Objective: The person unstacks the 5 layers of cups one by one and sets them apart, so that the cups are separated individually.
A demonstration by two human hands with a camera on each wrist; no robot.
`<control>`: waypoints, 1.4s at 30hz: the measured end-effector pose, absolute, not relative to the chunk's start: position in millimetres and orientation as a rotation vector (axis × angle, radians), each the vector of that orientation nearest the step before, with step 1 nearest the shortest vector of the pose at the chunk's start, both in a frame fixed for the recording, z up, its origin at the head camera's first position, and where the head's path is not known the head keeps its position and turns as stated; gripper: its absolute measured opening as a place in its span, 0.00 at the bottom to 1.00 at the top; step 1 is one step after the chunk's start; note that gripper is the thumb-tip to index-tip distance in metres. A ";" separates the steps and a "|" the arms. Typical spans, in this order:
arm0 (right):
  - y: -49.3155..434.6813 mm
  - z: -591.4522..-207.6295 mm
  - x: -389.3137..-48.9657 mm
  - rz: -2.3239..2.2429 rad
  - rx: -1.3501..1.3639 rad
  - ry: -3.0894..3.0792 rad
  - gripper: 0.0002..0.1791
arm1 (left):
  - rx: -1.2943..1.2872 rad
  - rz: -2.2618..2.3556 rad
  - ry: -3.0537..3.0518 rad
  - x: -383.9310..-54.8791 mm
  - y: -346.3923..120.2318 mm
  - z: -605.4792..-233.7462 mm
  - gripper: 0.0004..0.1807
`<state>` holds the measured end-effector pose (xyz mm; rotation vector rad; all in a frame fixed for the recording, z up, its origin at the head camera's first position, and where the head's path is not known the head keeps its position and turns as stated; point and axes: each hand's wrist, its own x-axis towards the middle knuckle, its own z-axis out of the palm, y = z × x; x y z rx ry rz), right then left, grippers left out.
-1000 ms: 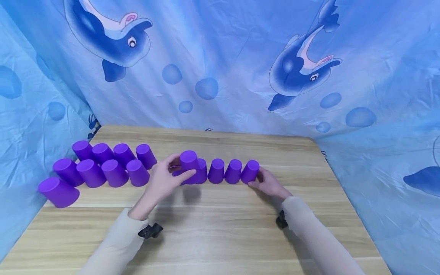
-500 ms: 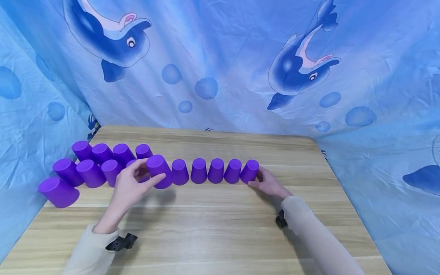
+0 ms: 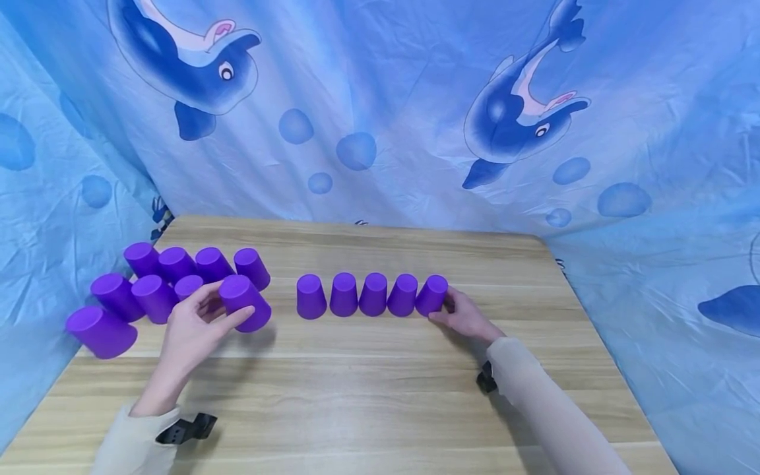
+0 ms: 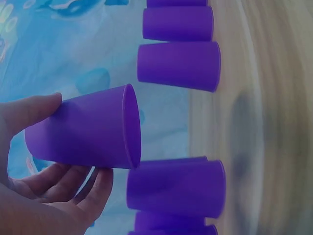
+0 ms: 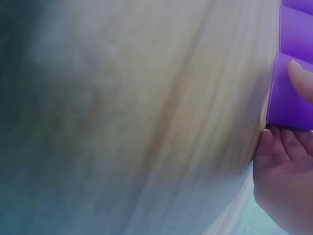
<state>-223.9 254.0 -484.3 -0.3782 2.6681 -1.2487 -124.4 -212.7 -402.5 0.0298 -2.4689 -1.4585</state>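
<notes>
My left hand [image 3: 192,330] holds an upside-down purple cup [image 3: 245,305] above the table, thumb on one side and fingers on the other. In the left wrist view that cup [image 4: 83,129] is tilted, its open rim facing the tabletop. A row of several purple cups [image 3: 344,295] stands mouth down in the middle, close side by side. At the row's right end my right hand [image 3: 466,318] grips the last cup [image 3: 432,295]. From the right wrist, its thumb [image 5: 302,81] shows against this cup [image 5: 288,100], with the fingers along the side.
On the left, several more upside-down purple cups [image 3: 156,299] stand in staggered rows, partly behind my left hand; one cup [image 3: 102,332] sits nearest the left edge. The wooden table [image 3: 368,396] meets a blue dolphin-print curtain [image 3: 404,99] behind and at both sides.
My left hand has carried its cup leftward, away from the left end of the middle row, to beside the left group. The right hand has stayed at the row's right end.
</notes>
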 end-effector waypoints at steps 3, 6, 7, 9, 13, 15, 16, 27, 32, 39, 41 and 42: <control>254.6 -483.6 -223.2 -1.257 -0.377 2.668 0.32 | 0.077 -1.467 -2.477 -122.2 -217.5 -406.2 0.37; 255.0 -483.6 -222.4 -1.261 -0.399 2.668 0.32 | 0.120 -1.466 -2.480 -120.5 -224.2 -411.4 0.36; 254.8 -483.4 -222.2 -1.261 -0.400 2.668 0.32 | 0.129 -1.462 -2.482 -119.7 -227.2 -412.9 0.36; 254.9 -484.0 -222.2 -1.258 -0.416 2.670 0.31 | 0.149 -1.452 -2.481 -118.1 -233.7 -415.9 0.35; 254.5 -484.5 -222.3 -1.252 -0.423 2.671 0.31 | 0.183 -1.418 -2.493 -113.7 -250.8 -420.2 0.36; 254.5 -484.7 -222.6 -1.258 -0.433 2.669 0.30 | 0.209 -1.387 -2.507 -111.8 -259.7 -422.3 0.37; 254.3 -484.4 -222.5 -1.263 -0.434 2.666 0.30 | 0.226 -1.370 -2.518 -110.6 -264.0 -423.0 0.37; 254.6 -485.3 -223.0 -1.263 -0.434 2.667 0.31 | 0.449 -1.210 -2.642 -104.4 -301.8 -431.6 0.42; 254.5 -485.0 -223.3 -1.270 -0.430 2.667 0.31 | 0.480 -1.245 -2.625 -105.6 -311.1 -436.5 0.42; 255.5 -484.2 -223.0 -1.252 -0.423 2.673 0.30 | 0.551 -1.222 -2.641 -106.9 -319.7 -439.4 0.44; 255.2 -483.6 -223.1 -1.245 -0.404 2.675 0.30 | 0.574 -1.223 -2.649 -107.1 -321.8 -439.8 0.45; 255.5 -483.6 -223.3 -1.239 -0.405 2.677 0.30 | 0.579 -1.228 -2.653 -107.2 -322.8 -440.0 0.45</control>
